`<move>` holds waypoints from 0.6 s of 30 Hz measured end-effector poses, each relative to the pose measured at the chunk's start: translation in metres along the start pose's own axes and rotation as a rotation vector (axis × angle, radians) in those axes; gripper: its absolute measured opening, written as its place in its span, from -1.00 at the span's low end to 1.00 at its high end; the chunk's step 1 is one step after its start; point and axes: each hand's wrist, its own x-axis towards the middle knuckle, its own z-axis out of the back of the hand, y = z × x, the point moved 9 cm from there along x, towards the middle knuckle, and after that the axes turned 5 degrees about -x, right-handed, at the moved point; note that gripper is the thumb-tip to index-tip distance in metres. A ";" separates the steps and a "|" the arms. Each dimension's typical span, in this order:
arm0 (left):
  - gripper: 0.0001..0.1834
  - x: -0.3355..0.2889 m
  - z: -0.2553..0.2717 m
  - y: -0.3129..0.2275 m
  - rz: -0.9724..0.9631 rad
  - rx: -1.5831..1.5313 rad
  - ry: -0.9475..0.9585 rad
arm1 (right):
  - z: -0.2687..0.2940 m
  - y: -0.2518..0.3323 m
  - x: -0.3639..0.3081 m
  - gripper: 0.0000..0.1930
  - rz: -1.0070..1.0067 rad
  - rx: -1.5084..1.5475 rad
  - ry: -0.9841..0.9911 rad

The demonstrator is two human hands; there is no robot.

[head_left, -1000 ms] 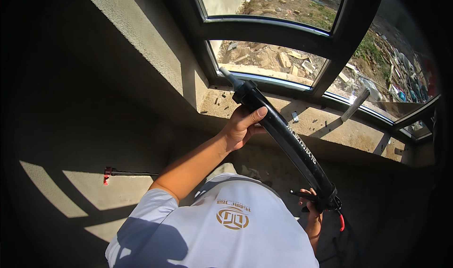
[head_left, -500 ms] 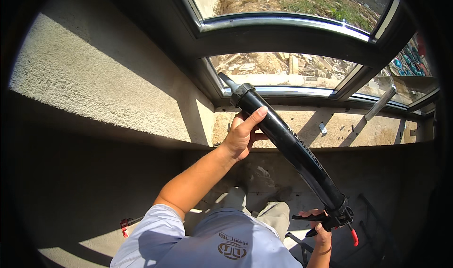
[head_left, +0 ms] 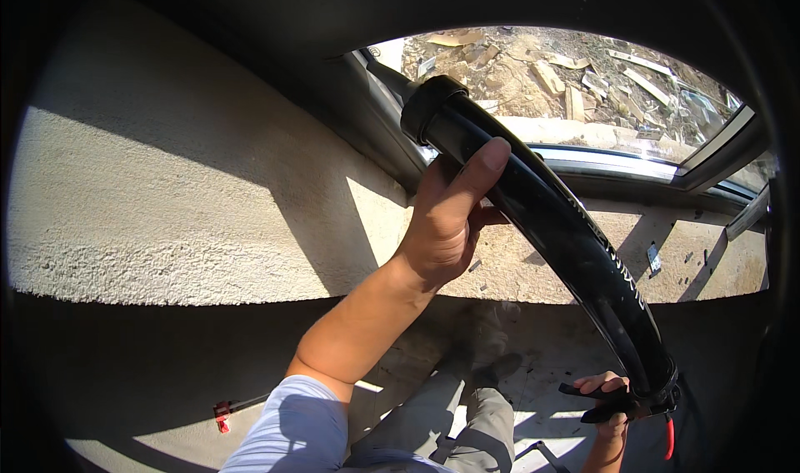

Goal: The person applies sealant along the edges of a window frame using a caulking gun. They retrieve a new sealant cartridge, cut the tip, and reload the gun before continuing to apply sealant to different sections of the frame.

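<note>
Black caulking gun [head_left: 554, 244] runs diagonally, upper centre to lower right; nozzle end at the window frame [head_left: 392, 110], can't tell if touching. Left hand [head_left: 446, 223]: fingers wrapped round the barrel near the front cap. Right hand [head_left: 612, 388], lower right: fingers clamped on the handle. Sunlit sill [head_left: 533, 265] with small debris, rough wall [head_left: 167, 215] left, rubble [head_left: 533, 81] beyond glass, shadow-striped floor [head_left: 167, 444] below.

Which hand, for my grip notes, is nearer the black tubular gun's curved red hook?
Right hand, gripping the black handle beside the hook; left hand is far up the black barrel.
</note>
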 end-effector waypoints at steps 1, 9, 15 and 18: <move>-0.52 0.002 0.003 -0.001 -0.011 0.009 -0.020 | 0.003 -0.004 0.004 -0.30 0.025 -0.010 -0.003; -0.43 0.017 0.006 -0.023 -0.193 0.161 0.034 | -0.008 -0.031 0.035 -0.34 0.112 0.001 -0.040; -0.47 0.018 0.009 -0.024 -0.242 0.141 0.035 | -0.022 -0.040 0.041 -0.32 0.132 0.058 -0.003; -0.53 0.014 0.009 -0.026 -0.283 0.153 -0.017 | -0.030 -0.043 0.036 -0.30 0.093 0.116 -0.006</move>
